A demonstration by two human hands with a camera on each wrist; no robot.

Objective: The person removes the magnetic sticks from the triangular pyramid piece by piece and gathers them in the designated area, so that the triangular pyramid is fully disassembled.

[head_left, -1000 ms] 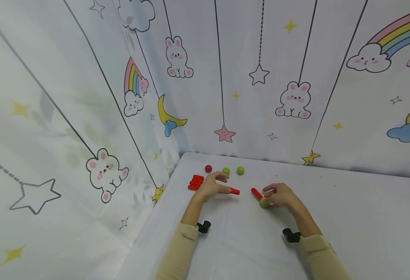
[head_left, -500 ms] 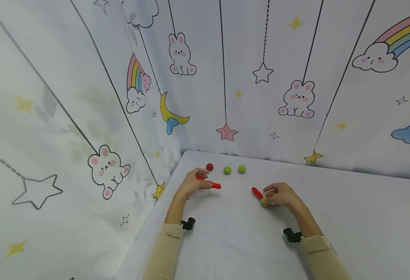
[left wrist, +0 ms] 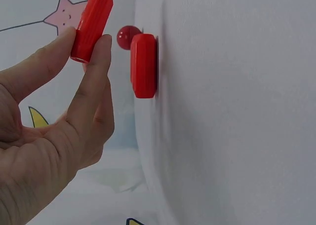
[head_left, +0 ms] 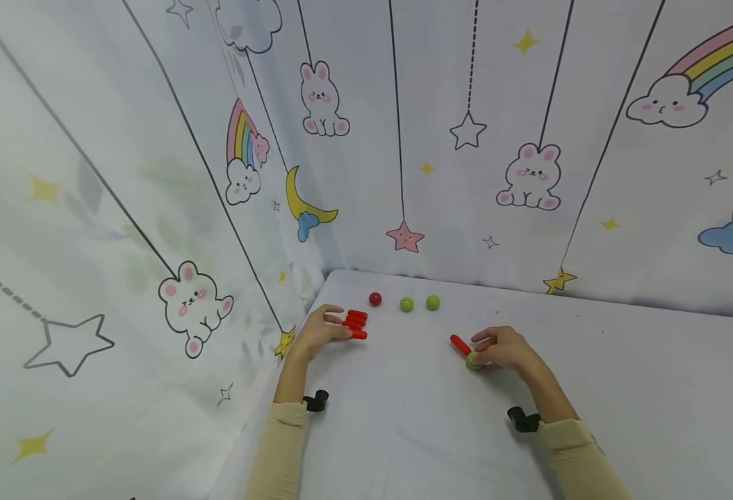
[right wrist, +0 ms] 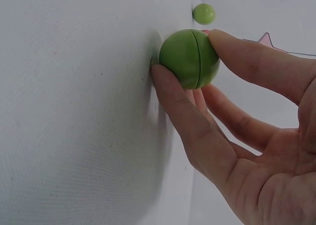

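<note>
In the left wrist view my left hand (head_left: 316, 333) pinches a short red ribbed cylinder (left wrist: 93, 25) between thumb and index finger, off the tablecloth. Beyond it another red cylinder (left wrist: 144, 67) lies on the cloth. The head view shows the held piece at the near side of a small group of red cylinders (head_left: 357, 315). My right hand (head_left: 502, 348) holds a glossy green ball (right wrist: 185, 59) with a seam around it, thumb on one side and fingertips on the other, at the cloth. A single red cylinder (head_left: 459, 344) lies just beyond that ball, slanted.
A red ball (head_left: 375, 298) and two green balls (head_left: 406, 304) (head_left: 433, 302) sit in a loose row toward the back of the white-covered table (head_left: 441, 430). A printed curtain (head_left: 353, 173) hangs behind and along the left side.
My left hand has carried the red cylinder leftward to the group of red cylinders, which shows again from behind the hand. The right hand and its green ball have stayed put.
</note>
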